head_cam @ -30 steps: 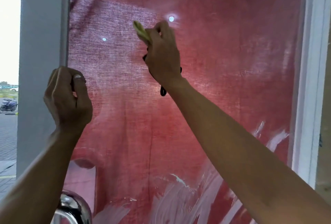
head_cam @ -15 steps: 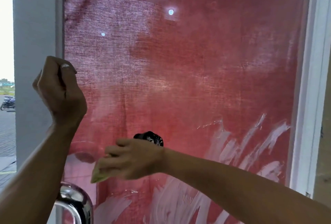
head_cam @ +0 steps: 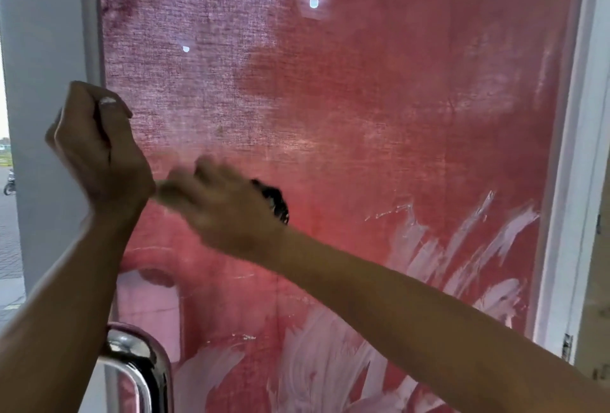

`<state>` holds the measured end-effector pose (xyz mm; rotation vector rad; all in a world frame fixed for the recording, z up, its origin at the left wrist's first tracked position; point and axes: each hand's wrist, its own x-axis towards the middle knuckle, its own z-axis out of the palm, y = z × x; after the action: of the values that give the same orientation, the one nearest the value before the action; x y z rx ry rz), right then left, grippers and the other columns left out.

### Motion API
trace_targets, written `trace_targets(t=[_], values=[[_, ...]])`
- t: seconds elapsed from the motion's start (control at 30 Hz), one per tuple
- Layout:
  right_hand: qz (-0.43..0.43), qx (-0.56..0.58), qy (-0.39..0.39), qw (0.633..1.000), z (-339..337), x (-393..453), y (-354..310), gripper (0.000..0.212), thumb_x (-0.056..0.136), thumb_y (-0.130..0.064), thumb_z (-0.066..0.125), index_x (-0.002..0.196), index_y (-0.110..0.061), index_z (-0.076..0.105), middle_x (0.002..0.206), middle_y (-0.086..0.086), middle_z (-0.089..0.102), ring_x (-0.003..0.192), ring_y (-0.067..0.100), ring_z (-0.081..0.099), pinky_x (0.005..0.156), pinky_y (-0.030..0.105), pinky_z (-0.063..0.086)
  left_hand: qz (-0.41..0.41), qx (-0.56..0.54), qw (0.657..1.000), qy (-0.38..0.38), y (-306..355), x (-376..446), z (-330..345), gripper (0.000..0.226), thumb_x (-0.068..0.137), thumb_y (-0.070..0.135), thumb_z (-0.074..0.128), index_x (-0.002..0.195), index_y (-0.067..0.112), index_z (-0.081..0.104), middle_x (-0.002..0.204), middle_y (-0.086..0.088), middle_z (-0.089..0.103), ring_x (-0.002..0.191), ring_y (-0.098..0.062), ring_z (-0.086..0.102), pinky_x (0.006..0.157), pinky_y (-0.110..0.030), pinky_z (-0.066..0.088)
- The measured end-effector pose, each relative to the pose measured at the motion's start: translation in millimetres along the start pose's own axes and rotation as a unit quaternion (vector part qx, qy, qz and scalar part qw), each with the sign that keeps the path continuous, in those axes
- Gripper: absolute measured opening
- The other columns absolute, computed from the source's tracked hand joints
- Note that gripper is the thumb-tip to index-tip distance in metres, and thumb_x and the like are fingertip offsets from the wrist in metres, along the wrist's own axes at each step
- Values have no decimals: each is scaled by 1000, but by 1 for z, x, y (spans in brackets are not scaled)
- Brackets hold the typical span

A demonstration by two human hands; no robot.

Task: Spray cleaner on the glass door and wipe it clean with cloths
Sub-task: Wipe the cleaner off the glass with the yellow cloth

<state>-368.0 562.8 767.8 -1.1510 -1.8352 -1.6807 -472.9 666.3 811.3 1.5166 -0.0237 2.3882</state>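
The glass door (head_cam: 379, 109) fills the view, with red woven fabric showing through the pane. White cleaner smears (head_cam: 455, 264) streak its lower right and bottom. My right hand (head_cam: 227, 204) is motion-blurred against the glass at mid-height and grips a pale yellow-green cloth (head_cam: 162, 189) that sticks out past its fingers. A black object (head_cam: 274, 200) shows behind that hand. My left hand (head_cam: 89, 145) is curled round the door's left edge (head_cam: 89, 33), just above and left of the cloth.
A chrome pull handle (head_cam: 135, 363) curves up at the bottom left under my left forearm. A white door frame (head_cam: 574, 181) borders the glass on the right. Past the left edge are outdoor paving and a parked scooter (head_cam: 9, 183).
My right hand swept with the cloth from high on the glass down to the lower left, then rose next to my left wrist. My left hand kept its grip on the door edge.
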Motion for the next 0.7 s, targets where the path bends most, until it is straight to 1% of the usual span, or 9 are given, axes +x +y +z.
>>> trace_targets(t=[0.1,0.17,0.27,0.3,0.37,0.5,0.57,0.63,0.7], values=[[-143,54,-52,987,22,-47,-42,29,94,-4,68,122,-8,74,117,14,65,98,30,48,75,34,35,2,6,1000,-11,-4,1,0,37,108,14,37,85,43,40,81,32,53,78,5,49,74,-34,37],[-203,105,-99,968,29,-71,-58,20,96,1,61,110,1,74,113,17,70,98,33,51,78,38,42,10,2,1000,-8,-1,0,0,37,107,13,37,84,42,41,80,32,52,76,5,48,71,-33,34],[-253,119,-133,951,28,-76,-57,16,95,4,60,102,4,75,109,18,71,94,33,53,76,38,42,20,-6,1000,-16,0,-2,-2,30,105,10,38,81,21,52,75,26,48,74,2,47,67,-33,34],[-252,93,-131,954,25,-69,-51,19,95,2,62,107,-2,77,110,15,71,96,31,53,77,34,37,24,-4,1000,-17,0,-3,-2,28,105,10,39,81,15,52,74,23,46,73,2,46,66,-33,33],[-188,44,-88,977,17,-44,-32,29,95,-4,64,120,-12,75,113,14,67,98,29,50,75,33,34,33,8,999,-21,1,-4,-4,28,104,10,39,81,23,50,73,19,43,71,1,45,66,-33,32],[1,-26,20,999,-11,9,13,23,97,3,52,97,-2,75,101,17,68,85,32,55,60,42,44,36,18,999,-17,5,-4,-4,32,104,10,39,82,32,47,73,19,43,70,1,45,67,-32,32],[14,-42,31,999,-13,14,13,29,99,6,45,94,1,73,97,16,69,82,32,54,58,41,42,33,16,999,-16,5,-3,-3,36,105,11,38,83,41,40,73,23,46,72,2,46,67,-31,32],[-10,-24,22,999,-5,0,1,21,99,2,56,104,-2,75,101,16,68,87,30,51,63,39,40,27,22,999,-18,0,-2,-2,38,107,13,37,84,43,38,76,26,49,73,1,46,69,-33,34],[-52,32,-11,998,4,-30,-23,30,93,0,66,120,-8,74,109,14,69,96,27,46,72,32,33,22,25,999,-22,-4,-2,-2,38,108,13,37,85,43,39,79,29,49,75,1,46,71,-34,35]])
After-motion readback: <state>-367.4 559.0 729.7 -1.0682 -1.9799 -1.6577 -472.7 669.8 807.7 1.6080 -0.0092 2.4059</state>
